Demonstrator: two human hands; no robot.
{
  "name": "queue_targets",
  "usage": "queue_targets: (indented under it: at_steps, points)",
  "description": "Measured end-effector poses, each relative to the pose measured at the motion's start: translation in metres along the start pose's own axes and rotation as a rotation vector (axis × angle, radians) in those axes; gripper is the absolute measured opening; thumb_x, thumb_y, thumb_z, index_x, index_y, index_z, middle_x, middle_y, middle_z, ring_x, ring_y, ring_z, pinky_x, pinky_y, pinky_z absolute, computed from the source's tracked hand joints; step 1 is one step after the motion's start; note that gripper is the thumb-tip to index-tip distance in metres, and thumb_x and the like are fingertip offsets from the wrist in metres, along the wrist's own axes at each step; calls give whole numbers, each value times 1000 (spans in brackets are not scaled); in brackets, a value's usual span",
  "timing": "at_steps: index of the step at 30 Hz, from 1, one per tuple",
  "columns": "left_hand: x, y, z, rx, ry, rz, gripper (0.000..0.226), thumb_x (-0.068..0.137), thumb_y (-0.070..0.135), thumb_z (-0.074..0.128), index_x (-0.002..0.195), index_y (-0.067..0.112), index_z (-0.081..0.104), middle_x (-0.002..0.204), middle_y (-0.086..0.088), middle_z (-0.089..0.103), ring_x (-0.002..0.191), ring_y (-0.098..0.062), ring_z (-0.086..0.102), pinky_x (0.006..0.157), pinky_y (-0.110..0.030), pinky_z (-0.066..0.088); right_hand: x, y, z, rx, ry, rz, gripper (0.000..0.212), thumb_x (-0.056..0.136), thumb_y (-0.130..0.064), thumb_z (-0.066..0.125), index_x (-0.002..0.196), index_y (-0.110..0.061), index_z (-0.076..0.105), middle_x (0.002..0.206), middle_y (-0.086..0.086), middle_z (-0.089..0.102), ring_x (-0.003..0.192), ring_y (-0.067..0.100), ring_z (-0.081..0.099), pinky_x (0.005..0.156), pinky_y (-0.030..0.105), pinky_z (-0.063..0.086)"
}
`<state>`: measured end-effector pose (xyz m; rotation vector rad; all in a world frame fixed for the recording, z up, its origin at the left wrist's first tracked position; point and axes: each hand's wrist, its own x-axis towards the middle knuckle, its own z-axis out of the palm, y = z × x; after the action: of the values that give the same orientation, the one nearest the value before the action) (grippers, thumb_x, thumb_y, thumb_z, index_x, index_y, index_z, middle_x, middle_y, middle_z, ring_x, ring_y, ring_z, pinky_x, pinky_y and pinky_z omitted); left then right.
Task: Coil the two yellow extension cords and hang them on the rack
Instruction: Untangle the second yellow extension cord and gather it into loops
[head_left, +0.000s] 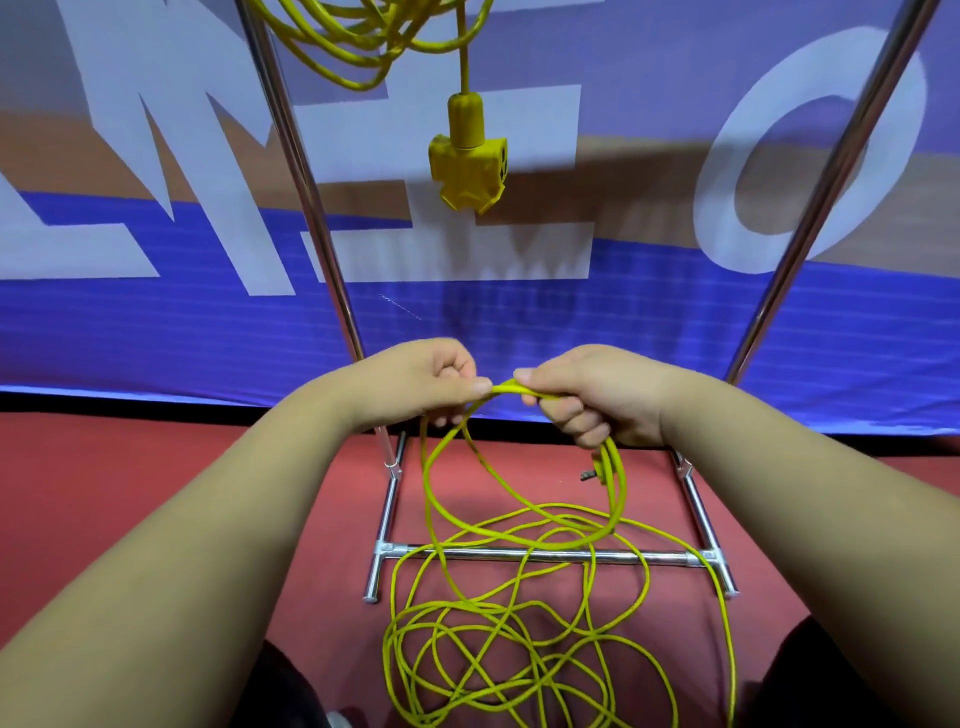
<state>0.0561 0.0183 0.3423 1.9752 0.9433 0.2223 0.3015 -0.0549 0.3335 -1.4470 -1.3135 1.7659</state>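
Note:
One yellow extension cord (363, 57) hangs coiled from the top of the metal rack (306, 171), and its yellow socket block (467, 166) dangles below the coil. The second yellow cord (498, 639) lies in a loose tangle on the red floor, over the rack's bottom crossbar. My right hand (592, 395) grips a few loops of this cord, with its plug (597, 467) hanging just under the fist. My left hand (431, 379) pinches the same cord between thumb and fingers, close beside the right hand.
The rack's two slanted chrome posts (831, 182) rise on either side of my hands, joined by a base crossbar (545, 555) on the floor. A blue banner with large white letters (519, 322) stands directly behind the rack. My dark-clad knees show at the bottom edge.

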Motion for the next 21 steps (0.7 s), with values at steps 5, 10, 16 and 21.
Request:
queue_targets:
  at_steps: [5,10,16,21]
  points:
    - [-11,-17,-4,-18,-284,-87,41,108,51,43,103,14,59,104,-4,76,91,-14,63,87,-32,45,-11,-10,-9,-8,72,-25,27,101,-39,66,87,-15,62,58,-5,23,49,11,11,43,22,10]
    - [-5,-11,5,136,-360,-132,56,109,55,38,97,5,61,103,-5,80,98,-11,66,103,-34,43,-15,-12,-17,-47,127,-53,30,97,-42,71,86,-14,65,59,-3,23,50,14,13,44,23,14]
    - [-5,-14,1,149,-125,-127,60,94,71,58,76,14,62,69,-6,47,67,-21,42,71,-38,39,-18,-6,-22,-151,72,-20,40,101,-49,64,99,-10,70,57,1,33,47,16,23,48,28,22]
    - [0,13,10,335,26,-16,44,92,62,68,79,20,70,65,4,55,60,-8,45,62,-30,40,-17,2,-21,-245,5,33,36,105,-47,60,97,-12,65,61,2,45,47,14,25,45,25,20]
